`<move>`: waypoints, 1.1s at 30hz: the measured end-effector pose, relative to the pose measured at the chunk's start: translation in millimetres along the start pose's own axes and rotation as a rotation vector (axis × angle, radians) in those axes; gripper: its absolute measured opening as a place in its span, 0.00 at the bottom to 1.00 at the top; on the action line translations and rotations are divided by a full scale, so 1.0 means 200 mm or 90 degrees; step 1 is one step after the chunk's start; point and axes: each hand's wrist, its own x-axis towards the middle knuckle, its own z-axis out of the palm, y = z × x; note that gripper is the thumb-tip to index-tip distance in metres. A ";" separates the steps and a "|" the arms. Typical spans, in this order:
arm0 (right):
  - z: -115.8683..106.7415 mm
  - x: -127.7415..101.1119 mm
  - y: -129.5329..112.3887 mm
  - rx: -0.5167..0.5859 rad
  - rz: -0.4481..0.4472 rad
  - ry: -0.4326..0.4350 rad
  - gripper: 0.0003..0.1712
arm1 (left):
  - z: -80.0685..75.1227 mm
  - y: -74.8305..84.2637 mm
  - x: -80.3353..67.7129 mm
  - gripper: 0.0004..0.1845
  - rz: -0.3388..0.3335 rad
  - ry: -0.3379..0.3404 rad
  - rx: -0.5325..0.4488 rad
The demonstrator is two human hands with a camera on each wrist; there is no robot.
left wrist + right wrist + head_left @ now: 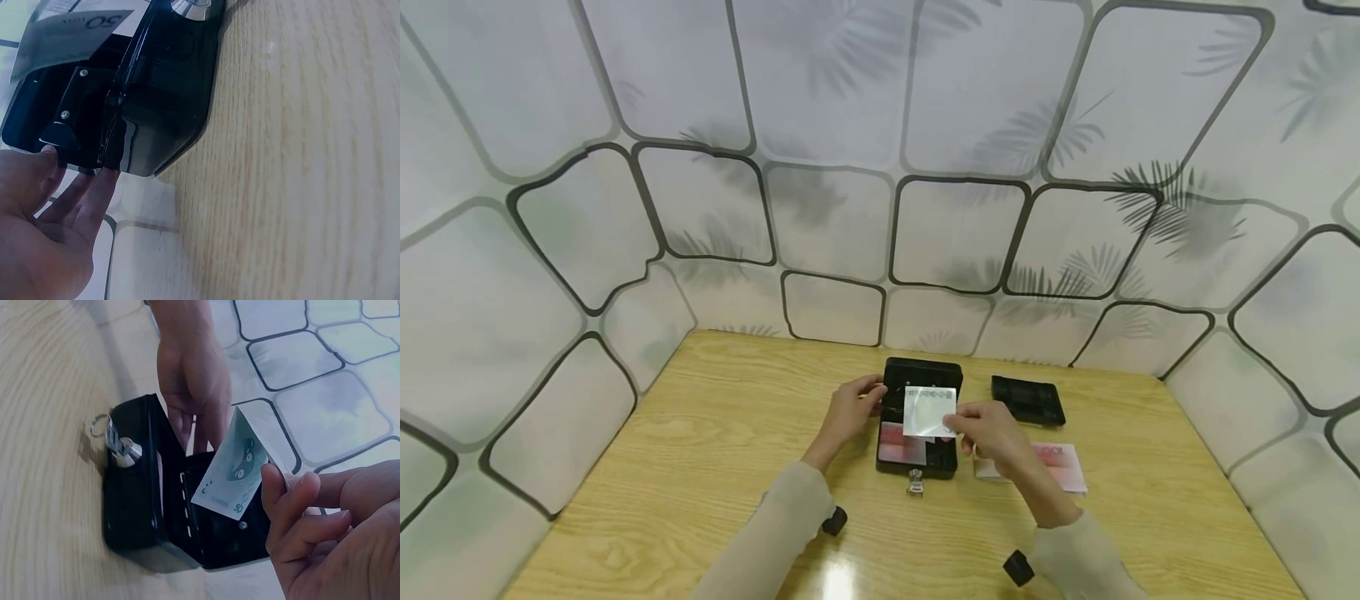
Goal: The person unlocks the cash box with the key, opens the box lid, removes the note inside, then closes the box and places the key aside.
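A black metal cash box (pixel 887 468) stands with its lid (pixel 922 367) swung back, and a pink banknote (pixel 898 446) lies inside. My left hand (pixel 848 412) holds the lid's left edge; in the left wrist view its thumb (pixel 49 150) is on the lid's inner side and the fingers are at the outer edge. Between thumb and fingers, my right hand (pixel 996 433) pinches a folded 50 yuan banknote (pixel 228 487) above the box. A key (pixel 112 436) sits in the front lock (pixel 128 453).
Right of the box lies a black tray (pixel 1028 400), towards the back of the wooden table (pixel 715 467). Pink 100 banknotes (pixel 1063 467) rest nearer, partly behind my right hand. A patterned curtain-like wall (pixel 835 225) rises beyond the table.
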 end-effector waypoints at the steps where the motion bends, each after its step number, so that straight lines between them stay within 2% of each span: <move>1: -0.01 0.00 0.00 0.003 0.002 -0.002 0.12 | 0.00 0.00 0.00 0.17 0.000 0.000 -0.002; 9: -0.11 -0.03 0.00 -0.020 -0.010 -0.017 0.12 | 0.00 0.00 0.00 0.17 0.010 -0.001 -0.010; 19: -0.23 -0.08 0.03 -0.055 0.016 -0.011 0.12 | 0.00 0.00 0.00 0.16 0.008 0.000 -0.001; 27: -0.33 -0.11 0.06 -0.026 0.028 -0.018 0.13 | -0.01 -0.01 0.00 0.17 0.003 -0.006 -0.004; 33: -0.42 -0.14 0.08 -0.065 0.013 -0.018 0.15 | -0.01 -0.01 0.00 0.17 0.007 -0.004 -0.003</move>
